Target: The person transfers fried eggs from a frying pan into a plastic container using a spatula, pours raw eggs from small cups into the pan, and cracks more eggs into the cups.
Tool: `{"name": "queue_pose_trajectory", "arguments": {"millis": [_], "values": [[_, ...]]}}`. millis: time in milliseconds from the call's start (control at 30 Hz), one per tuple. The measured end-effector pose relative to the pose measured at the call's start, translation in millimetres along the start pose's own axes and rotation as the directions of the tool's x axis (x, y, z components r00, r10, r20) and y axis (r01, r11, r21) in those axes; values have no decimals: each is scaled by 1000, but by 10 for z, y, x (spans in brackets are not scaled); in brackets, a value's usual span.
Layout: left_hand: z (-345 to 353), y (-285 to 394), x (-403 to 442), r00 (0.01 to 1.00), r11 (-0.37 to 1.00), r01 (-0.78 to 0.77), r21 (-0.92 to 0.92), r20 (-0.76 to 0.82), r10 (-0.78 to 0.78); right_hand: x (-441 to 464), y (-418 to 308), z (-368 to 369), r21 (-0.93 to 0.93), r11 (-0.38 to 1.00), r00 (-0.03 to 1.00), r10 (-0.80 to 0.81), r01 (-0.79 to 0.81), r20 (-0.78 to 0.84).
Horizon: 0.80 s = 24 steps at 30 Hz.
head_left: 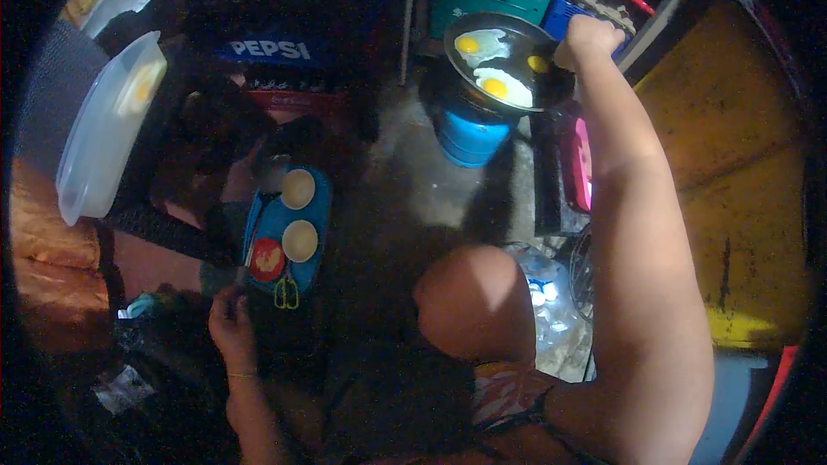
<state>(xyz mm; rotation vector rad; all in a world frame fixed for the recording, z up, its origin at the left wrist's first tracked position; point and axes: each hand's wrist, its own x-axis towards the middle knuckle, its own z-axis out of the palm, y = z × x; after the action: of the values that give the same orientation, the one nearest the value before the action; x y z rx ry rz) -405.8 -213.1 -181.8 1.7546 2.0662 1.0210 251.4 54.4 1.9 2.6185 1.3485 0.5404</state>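
Near: left hand, fingers partly curled, beside blue plastic tray; too dark, cannot tell what it holds. On tray: scissors with yellow-green handles, two small pale round bowls. Farther: round dark frying pan, three yellow-yolked eggs inside, above round blue cylinder. Right hand closed tightly at pan's side, gripping it.
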Motion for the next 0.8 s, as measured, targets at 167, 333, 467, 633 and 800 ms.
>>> {"name": "queue_pose_trajectory", "arguments": {"millis": [167, 333, 467, 633, 800], "values": [[-36, 142, -16, 1000, 999, 13, -34, 12, -13, -12, -20, 17, -66, 993, 990, -103, 96, -101], [-69, 167, -42, 1000, 1000, 12, -26, -6, -12, 96, -96, 123, -203, 960, 935, -245, 195, -256], [-109, 94, -89, 999, 998, -40, 42, -30, 41, 13, -184, 8, -349, 889, 880, -397, 297, -262], [-221, 179, -122, 997, 997, -66, 39, -39, 67, 50, -174, 106, -465, 787, 738, -582, 405, -343], [-267, 221, -141, 992, 997, 42, -72, -118, -51, -49, -175, -158, -204, 960, 887, -260, 193, -382]]}}
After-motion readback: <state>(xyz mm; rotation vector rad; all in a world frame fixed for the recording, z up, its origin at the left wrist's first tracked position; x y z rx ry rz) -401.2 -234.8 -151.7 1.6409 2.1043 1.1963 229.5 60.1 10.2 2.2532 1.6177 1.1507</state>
